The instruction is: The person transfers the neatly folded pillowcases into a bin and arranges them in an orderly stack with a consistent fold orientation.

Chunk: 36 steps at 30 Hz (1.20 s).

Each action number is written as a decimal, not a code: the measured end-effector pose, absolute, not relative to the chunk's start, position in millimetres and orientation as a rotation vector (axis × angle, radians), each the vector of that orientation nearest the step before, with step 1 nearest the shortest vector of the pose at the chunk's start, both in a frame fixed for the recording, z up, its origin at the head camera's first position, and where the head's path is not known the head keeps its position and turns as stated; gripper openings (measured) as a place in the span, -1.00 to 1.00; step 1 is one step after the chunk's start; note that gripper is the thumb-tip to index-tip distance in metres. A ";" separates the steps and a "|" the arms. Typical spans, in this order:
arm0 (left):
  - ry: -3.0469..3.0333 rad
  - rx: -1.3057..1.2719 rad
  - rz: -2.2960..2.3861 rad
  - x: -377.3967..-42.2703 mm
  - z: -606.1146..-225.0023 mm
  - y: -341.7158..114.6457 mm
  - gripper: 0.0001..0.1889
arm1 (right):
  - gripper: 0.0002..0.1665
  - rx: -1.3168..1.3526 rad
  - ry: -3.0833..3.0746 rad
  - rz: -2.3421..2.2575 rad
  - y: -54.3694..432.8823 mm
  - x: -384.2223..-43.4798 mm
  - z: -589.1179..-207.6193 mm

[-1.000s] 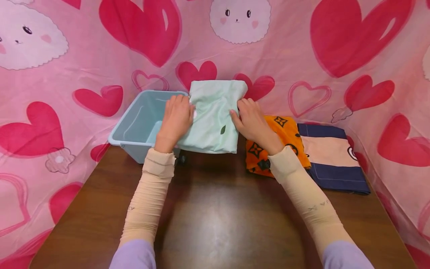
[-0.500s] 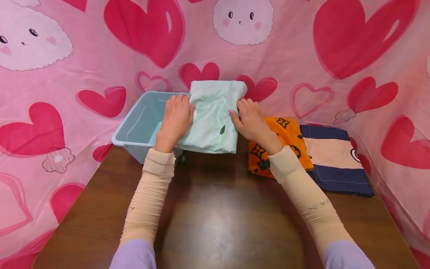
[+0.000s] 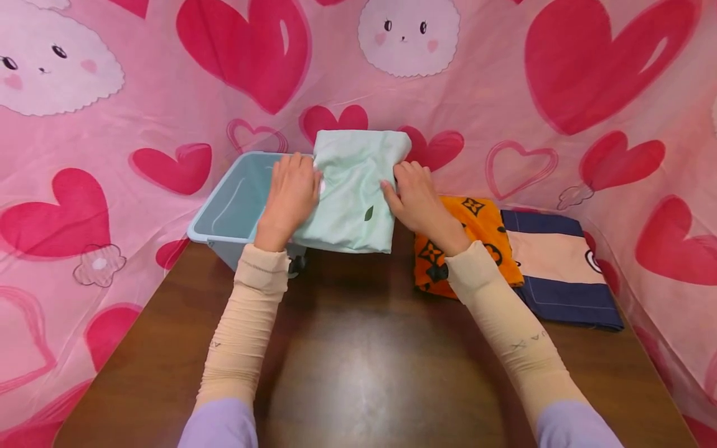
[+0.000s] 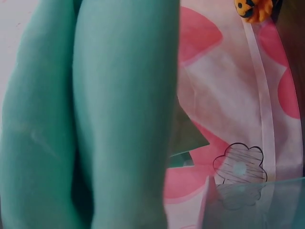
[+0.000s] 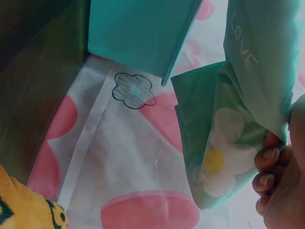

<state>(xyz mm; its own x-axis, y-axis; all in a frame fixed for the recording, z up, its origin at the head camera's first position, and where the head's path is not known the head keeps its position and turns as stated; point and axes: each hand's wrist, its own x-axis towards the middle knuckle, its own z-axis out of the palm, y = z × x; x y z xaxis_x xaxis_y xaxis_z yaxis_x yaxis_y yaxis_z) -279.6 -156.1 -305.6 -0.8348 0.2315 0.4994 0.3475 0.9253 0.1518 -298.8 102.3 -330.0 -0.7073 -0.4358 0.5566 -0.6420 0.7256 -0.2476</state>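
Observation:
A folded mint-green cloth (image 3: 355, 193) with a dark leaf print is held up in front of the back curtain, above the table. My left hand (image 3: 291, 190) grips its left side, and my right hand (image 3: 416, 196) grips its right side. In the right wrist view, curled fingers (image 5: 267, 181) hold the edge of the cloth (image 5: 259, 71), which shows a white flower and the word LOVE. Thick folds of the cloth (image 4: 124, 119) fill much of the left wrist view, where the left fingers are hidden. A light blue plastic bin (image 3: 224, 214) stands just left of the cloth.
On the right of the brown table (image 3: 358, 354) lies a folded orange cloth (image 3: 448, 274) with black patterns. Beside it, partly overlapped, is a folded navy and peach cloth (image 3: 560, 258). A pink heart-print curtain (image 3: 487, 93) surrounds the table's back and sides.
Both hands still hold the cloth and have shifted very slightly up and left with it. The head view has turned a little, so the background sits slightly further right.

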 end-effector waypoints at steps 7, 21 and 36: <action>-2.599 -0.398 -0.320 -277.8 -299.8 -158.9 -0.73 | -0.64 0.826 -2.457 0.593 98.9 -298.0 -325.7; -2.574 -0.380 -0.273 -274.6 -293.4 -166.2 -0.71 | -0.64 0.853 -2.426 0.590 92.1 -294.8 -315.1; -2.561 -0.391 -0.219 -275.3 -288.2 -175.2 -0.72 | -0.64 0.873 -2.440 0.563 87.5 -298.3 -309.7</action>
